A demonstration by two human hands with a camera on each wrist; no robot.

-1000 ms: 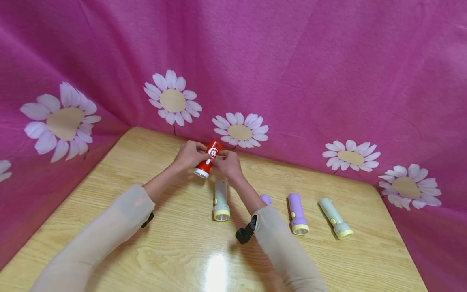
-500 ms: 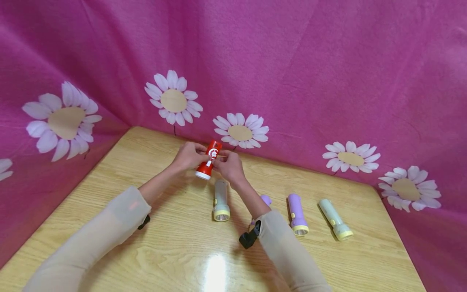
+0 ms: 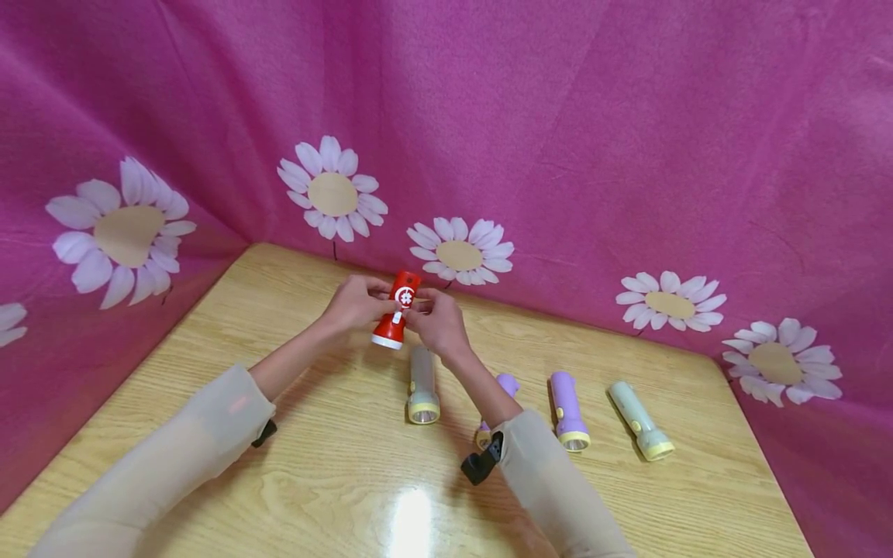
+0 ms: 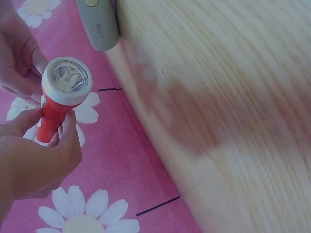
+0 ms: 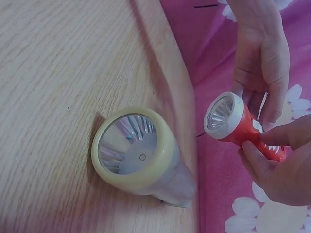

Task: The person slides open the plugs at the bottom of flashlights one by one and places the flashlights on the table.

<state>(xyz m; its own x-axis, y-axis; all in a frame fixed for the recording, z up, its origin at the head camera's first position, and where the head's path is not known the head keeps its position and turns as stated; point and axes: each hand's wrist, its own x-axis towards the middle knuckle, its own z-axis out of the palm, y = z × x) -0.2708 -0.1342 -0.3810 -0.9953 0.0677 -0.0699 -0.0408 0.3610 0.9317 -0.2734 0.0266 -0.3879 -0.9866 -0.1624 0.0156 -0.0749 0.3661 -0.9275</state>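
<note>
Both hands hold a red flashlight [image 3: 396, 310] with a white rim, a white printed emblem and a white switch, above the far part of the table. In the head view its lens end points down toward the near side. My left hand [image 3: 356, 304] grips it from the left with thumb and fingers. From the right, my right hand [image 3: 439, 322] pinches the body, its thumb near the switch [image 5: 257, 126]. The clear lens and reflector [image 4: 69, 77] show in the left wrist view, without visible glow. Just below the hands lies a grey-green flashlight [image 3: 422, 384] with a yellow rim.
A purple flashlight [image 3: 507, 384] is partly hidden under the right forearm. Right of it lie another purple flashlight [image 3: 568, 407] and a grey-green one [image 3: 636, 415]. A pink cloth with daisies [image 3: 558, 155] walls in the wooden table [image 3: 335, 480].
The red flashlight has tilted, so its lens face has gone from the head view, and it sits slightly lower. Both forearms have spread outward a little, uncovering more of one purple flashlight.
</note>
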